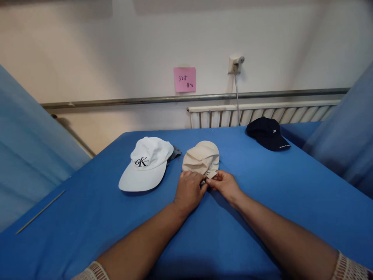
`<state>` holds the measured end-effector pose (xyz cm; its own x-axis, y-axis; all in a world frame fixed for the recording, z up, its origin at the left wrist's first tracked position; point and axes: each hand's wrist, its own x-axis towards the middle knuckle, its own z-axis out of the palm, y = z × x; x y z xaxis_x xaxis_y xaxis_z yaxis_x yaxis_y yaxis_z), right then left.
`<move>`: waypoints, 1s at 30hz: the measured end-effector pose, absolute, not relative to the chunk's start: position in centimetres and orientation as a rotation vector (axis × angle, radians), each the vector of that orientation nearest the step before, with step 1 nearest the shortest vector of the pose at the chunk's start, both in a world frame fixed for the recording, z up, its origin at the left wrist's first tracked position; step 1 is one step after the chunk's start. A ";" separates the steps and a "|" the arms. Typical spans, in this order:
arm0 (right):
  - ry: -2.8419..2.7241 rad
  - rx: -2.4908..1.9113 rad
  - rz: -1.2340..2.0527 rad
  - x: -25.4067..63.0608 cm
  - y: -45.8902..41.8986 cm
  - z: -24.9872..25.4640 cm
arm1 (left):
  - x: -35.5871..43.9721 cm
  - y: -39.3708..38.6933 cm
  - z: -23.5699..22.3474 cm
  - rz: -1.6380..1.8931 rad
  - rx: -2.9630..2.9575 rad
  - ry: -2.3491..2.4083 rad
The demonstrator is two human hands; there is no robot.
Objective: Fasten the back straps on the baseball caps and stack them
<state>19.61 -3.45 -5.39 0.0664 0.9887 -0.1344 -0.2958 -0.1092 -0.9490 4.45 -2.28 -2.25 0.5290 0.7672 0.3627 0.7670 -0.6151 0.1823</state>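
Both arms reach forward and meet mid-way across the blue worktop (72,221). The left hand (189,189) curls over the near side of the beige cap (204,151); the right hand (225,184) pinches its edge, thumb and fingers close. Blue shows between that cap and the back edge, and lots more to its right. I count three caps: this, one white cap (144,177) at left, one dark cap (265,134) far right. One thin stick (40,212) lies leftmost.
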 end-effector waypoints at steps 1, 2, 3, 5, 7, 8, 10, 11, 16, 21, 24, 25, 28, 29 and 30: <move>-0.879 -1.126 1.351 19.6 -3.4 -5.4 | 4.5 -2.3 -2.2 0.655 2.739 1.388; -0.890 -1.138 1.344 19.7 -3.4 -5.3 | 4.5 -2.3 -2.2 0.660 2.728 1.399; -0.899 -1.149 1.340 19.7 -3.4 -5.3 | 4.5 -2.4 -2.2 0.666 2.716 1.407; -0.913 -1.160 1.333 19.8 -3.5 -5.2 | 4.4 -2.3 -2.2 0.672 2.690 1.396; -0.925 -1.152 1.324 19.8 -3.5 -5.2 | 4.3 -2.1 -2.1 0.692 2.636 1.357; -0.933 -1.145 1.320 19.8 -3.5 -5.2 | 4.2 -2.0 -2.1 0.708 2.585 1.333; -0.956 -1.132 1.308 19.7 -3.3 -5.4 | 4.0 -1.5 -2.0 0.739 2.418 1.281; -0.971 -1.131 1.297 19.7 -3.2 -5.6 | 3.9 -1.2 -1.9 0.757 2.318 1.262; -1.048 -1.187 1.191 19.4 -2.9 -7.1 | 4.4 -0.2 -1.6 0.848 1.956 1.183; -1.131 -1.296 1.074 19.4 -2.9 -7.7 | 5.2 -0.1 -2.1 0.857 1.739 1.095; -1.165 -1.316 1.031 19.4 -3.0 -7.6 | 5.5 0.0 -2.5 0.894 1.505 1.036; -1.172 -1.318 1.019 19.4 -3.0 -7.6 | 5.5 0.0 -2.6 0.900 1.428 1.019; -1.182 -1.324 0.991 19.4 -2.9 -7.7 | 5.5 0.0 -2.6 0.903 1.309 0.995; -1.181 -1.322 0.989 19.4 -2.9 -7.7 | 5.5 0.0 -2.6 0.911 1.298 0.994; -1.179 -1.317 0.993 19.4 -2.9 -7.7 | 5.5 0.0 -2.6 0.923 1.290 0.995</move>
